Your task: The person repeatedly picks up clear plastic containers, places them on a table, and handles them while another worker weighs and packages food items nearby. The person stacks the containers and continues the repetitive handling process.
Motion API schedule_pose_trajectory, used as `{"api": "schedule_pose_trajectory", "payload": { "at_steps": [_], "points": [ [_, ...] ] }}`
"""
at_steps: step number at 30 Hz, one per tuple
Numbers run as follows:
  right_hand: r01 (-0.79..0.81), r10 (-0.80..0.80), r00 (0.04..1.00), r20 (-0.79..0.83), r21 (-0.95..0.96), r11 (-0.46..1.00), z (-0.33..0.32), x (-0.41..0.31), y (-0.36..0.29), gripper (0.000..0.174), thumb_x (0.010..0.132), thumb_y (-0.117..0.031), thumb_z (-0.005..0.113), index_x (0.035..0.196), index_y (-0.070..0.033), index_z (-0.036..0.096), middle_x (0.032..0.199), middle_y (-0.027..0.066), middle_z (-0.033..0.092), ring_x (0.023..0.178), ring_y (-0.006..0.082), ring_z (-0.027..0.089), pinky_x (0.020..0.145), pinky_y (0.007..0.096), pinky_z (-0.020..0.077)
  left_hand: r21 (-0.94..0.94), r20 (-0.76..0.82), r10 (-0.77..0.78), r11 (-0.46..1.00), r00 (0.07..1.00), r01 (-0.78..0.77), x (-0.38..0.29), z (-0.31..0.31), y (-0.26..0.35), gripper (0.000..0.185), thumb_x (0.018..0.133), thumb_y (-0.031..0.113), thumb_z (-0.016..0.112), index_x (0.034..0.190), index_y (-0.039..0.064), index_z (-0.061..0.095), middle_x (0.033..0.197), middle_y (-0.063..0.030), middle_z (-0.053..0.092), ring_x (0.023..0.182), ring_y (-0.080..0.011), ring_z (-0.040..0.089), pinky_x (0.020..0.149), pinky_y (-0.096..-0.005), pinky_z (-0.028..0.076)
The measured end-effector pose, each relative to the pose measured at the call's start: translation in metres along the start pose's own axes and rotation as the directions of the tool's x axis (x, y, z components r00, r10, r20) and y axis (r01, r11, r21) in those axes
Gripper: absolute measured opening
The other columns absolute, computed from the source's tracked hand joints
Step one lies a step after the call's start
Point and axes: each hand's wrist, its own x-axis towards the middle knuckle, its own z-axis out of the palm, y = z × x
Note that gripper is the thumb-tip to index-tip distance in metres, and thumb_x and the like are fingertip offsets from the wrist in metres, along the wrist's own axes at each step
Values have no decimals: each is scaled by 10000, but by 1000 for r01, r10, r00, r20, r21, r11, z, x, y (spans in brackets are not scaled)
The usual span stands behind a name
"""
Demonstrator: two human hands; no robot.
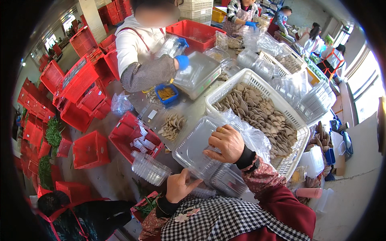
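My right hand, with a ring on one finger, is over a clear plastic clamshell container, its fingers curled at the container's right side. Near the front edge of that container is my left hand, thumb and index finger stretched towards it. Whether either hand grips the plastic does not show clearly. Stacked clear containers stand just in front of me, below my right hand. A white perforated crate to the right holds many oyster mushrooms, with a clear plastic bag over its near rim.
Across the table a person with blue gloves handles clear containers. A blue basket, mushrooms on clear plastic and a red crate with paper slips lie to the left. Container stacks stand right; red crates cover the floor left.
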Motion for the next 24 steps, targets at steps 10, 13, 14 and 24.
{"api": "schedule_pose_trajectory", "payload": {
  "at_steps": [10,13,14,24],
  "points": [
    [7,-7,1000,-18,0,1000,2,0,0,375,854,-395,718,709,-97,544,686,47,516,703,255,557,699,382,439,45,-2,11,999,1000,-11,0,1,-1,431,824,383,808,945,47,566,543,-24,513,449,-206,555,429,-332,413],
    [2,-2,1000,-13,2,1000,1,0,0,374,861,-403,708,718,-94,554,692,51,524,711,258,562,711,385,446,40,10,7,999,1000,-7,-1,1,-3,435,827,384,805,950,42,566,543,-24,517,449,-207,559,429,-329,416],
    [3,-3,1000,-13,3,1000,1,0,0,373,862,-404,706,721,-93,557,693,52,525,713,259,563,713,385,447,38,27,-9,999,1000,8,-1,1,-3,437,828,385,804,952,40,566,543,-24,518,449,-208,559,429,-328,418],
    [5,-5,1000,-15,7,1000,2,0,0,380,860,-407,706,713,-94,550,695,52,525,711,260,555,695,385,438,41,2,15,999,1000,-15,-1,2,-4,445,826,390,803,955,33,570,549,-25,527,452,-207,569,427,-328,424]
  ]
}}
